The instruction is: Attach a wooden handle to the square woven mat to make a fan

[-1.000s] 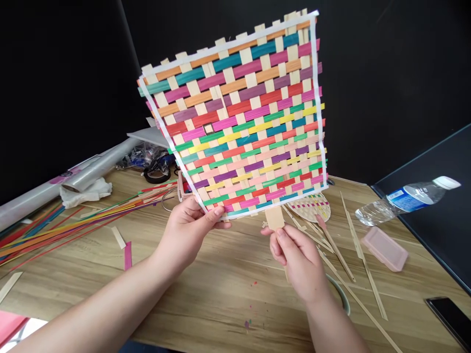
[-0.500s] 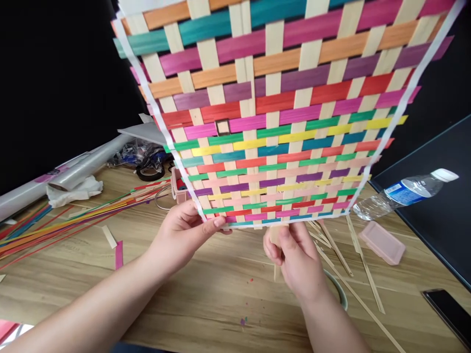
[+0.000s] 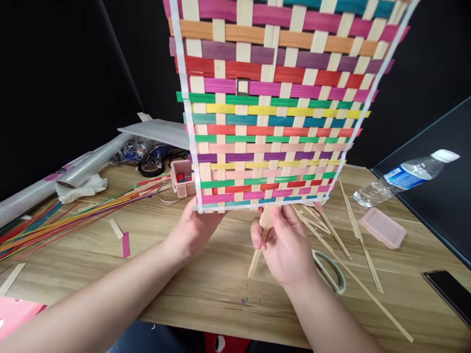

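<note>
A woven mat [image 3: 272,108] of pale upright strips and many-coloured cross strips, edged in white tape, stands upright above the wooden table [image 3: 206,289]. My left hand [image 3: 191,230] grips its lower left corner from behind. My right hand [image 3: 285,245] pinches a plain wooden strip [image 3: 257,250] that runs up to the mat's bottom edge near the middle. The mat's top runs out of view.
Long coloured strips [image 3: 69,220] lie fanned at the left beside a plastic roll [image 3: 69,174] and crumpled tissue. A small pink box [image 3: 180,181], tape rolls, loose pale strips [image 3: 353,235], scissors [image 3: 331,269], a pink lid [image 3: 382,228], a water bottle [image 3: 408,176] and a phone [image 3: 449,299] lie around.
The mat has come nearer, then turned squarer and shifted right. My left hand has slid behind its corner. My right hand stays at the bottom edge with the strip now tilted.
</note>
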`<state>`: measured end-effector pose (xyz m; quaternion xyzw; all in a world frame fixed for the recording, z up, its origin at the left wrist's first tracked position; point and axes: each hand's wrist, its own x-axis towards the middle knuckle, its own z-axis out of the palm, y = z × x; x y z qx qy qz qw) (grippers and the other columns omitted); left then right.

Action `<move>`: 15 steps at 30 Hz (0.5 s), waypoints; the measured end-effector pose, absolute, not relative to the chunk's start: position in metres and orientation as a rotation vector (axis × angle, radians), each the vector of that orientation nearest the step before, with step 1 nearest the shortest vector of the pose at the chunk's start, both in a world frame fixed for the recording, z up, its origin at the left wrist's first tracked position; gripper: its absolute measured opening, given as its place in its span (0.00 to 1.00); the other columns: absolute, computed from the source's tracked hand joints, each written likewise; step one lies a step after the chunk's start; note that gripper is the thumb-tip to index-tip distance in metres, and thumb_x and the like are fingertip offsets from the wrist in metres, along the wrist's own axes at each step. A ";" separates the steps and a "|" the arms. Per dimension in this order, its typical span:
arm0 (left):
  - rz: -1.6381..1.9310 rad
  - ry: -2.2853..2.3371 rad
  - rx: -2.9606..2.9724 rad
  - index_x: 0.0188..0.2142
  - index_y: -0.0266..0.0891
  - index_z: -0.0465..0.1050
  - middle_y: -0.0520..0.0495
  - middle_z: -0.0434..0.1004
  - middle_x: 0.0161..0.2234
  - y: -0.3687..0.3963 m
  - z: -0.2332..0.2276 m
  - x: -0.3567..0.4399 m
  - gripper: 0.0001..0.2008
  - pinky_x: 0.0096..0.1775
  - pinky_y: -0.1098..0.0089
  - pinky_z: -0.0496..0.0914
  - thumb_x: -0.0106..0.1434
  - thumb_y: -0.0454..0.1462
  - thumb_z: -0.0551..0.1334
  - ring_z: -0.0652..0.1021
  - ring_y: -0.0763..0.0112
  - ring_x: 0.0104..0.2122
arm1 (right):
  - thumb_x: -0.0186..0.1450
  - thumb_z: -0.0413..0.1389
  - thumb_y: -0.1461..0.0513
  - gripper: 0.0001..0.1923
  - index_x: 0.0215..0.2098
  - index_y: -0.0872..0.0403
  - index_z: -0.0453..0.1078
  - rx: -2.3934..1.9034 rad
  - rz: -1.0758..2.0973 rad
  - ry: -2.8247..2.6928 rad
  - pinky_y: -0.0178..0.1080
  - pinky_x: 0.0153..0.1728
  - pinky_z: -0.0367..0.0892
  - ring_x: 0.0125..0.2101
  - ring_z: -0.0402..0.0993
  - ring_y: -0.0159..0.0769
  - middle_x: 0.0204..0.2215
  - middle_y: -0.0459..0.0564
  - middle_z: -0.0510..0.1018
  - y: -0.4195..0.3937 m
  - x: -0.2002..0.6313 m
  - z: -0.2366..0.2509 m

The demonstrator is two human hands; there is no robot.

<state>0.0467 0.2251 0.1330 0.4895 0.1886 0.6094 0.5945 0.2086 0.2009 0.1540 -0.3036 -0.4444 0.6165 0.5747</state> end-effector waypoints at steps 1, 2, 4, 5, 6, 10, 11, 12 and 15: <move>1.395 0.441 1.211 0.43 0.43 0.76 0.42 0.79 0.46 0.225 0.128 0.051 0.30 0.56 0.53 0.68 0.45 0.56 0.71 0.75 0.53 0.53 | 0.67 0.55 0.52 0.10 0.34 0.49 0.66 -0.715 1.440 -1.046 0.32 0.17 0.53 0.17 0.67 0.24 0.34 0.43 0.73 0.200 0.208 0.154; 1.369 0.461 1.267 0.42 0.42 0.76 0.42 0.79 0.45 0.224 0.124 0.055 0.28 0.57 0.54 0.68 0.44 0.52 0.74 0.75 0.54 0.52 | 0.66 0.56 0.51 0.11 0.34 0.49 0.66 -0.724 1.433 -1.052 0.32 0.17 0.53 0.17 0.67 0.24 0.32 0.43 0.73 0.199 0.207 0.154; 1.332 0.527 1.276 0.41 0.41 0.75 0.44 0.80 0.41 0.220 0.119 0.063 0.24 0.52 0.57 0.72 0.45 0.46 0.75 0.79 0.58 0.45 | 0.65 0.57 0.50 0.13 0.33 0.50 0.65 -0.744 1.422 -1.072 0.33 0.18 0.54 0.17 0.67 0.25 0.30 0.43 0.73 0.198 0.204 0.152; 1.318 0.554 1.239 0.40 0.41 0.74 0.45 0.80 0.38 0.216 0.117 0.067 0.21 0.47 0.58 0.75 0.48 0.46 0.74 0.81 0.61 0.38 | 0.65 0.57 0.50 0.13 0.32 0.51 0.66 -0.746 1.423 -1.087 0.33 0.18 0.54 0.18 0.68 0.25 0.29 0.43 0.73 0.197 0.203 0.150; 1.308 0.578 1.195 0.38 0.41 0.73 0.47 0.80 0.34 0.213 0.117 0.070 0.18 0.41 0.59 0.77 0.53 0.46 0.71 0.81 0.65 0.31 | 0.66 0.56 0.50 0.13 0.32 0.51 0.66 -0.740 1.428 -1.109 0.33 0.19 0.55 0.18 0.68 0.26 0.28 0.43 0.72 0.196 0.202 0.147; 1.344 0.708 1.118 0.37 0.41 0.74 0.51 0.76 0.21 0.202 0.123 0.072 0.13 0.31 0.62 0.79 0.61 0.47 0.64 0.79 0.65 0.23 | 0.69 0.54 0.53 0.12 0.32 0.51 0.66 -0.713 1.433 -1.216 0.33 0.19 0.54 0.19 0.69 0.25 0.22 0.40 0.67 0.194 0.201 0.138; 1.376 0.736 1.115 0.38 0.41 0.75 0.51 0.76 0.22 0.201 0.124 0.071 0.13 0.32 0.62 0.79 0.61 0.47 0.64 0.80 0.64 0.26 | 0.69 0.54 0.54 0.12 0.31 0.52 0.66 -0.717 1.427 -1.241 0.32 0.19 0.54 0.19 0.69 0.25 0.21 0.40 0.67 0.194 0.201 0.137; 1.407 0.757 1.109 0.38 0.42 0.75 0.50 0.77 0.23 0.201 0.125 0.069 0.12 0.32 0.62 0.79 0.60 0.46 0.66 0.81 0.63 0.27 | 0.69 0.54 0.54 0.12 0.31 0.52 0.66 -0.724 1.417 -1.266 0.32 0.19 0.54 0.19 0.69 0.25 0.21 0.40 0.66 0.193 0.201 0.137; 1.489 0.799 1.091 0.35 0.42 0.76 0.49 0.80 0.27 0.199 0.126 0.063 0.09 0.29 0.64 0.79 0.57 0.42 0.69 0.81 0.63 0.29 | 0.69 0.53 0.54 0.09 0.36 0.50 0.68 -0.756 1.353 -1.329 0.32 0.19 0.55 0.19 0.70 0.26 0.22 0.40 0.69 0.191 0.199 0.140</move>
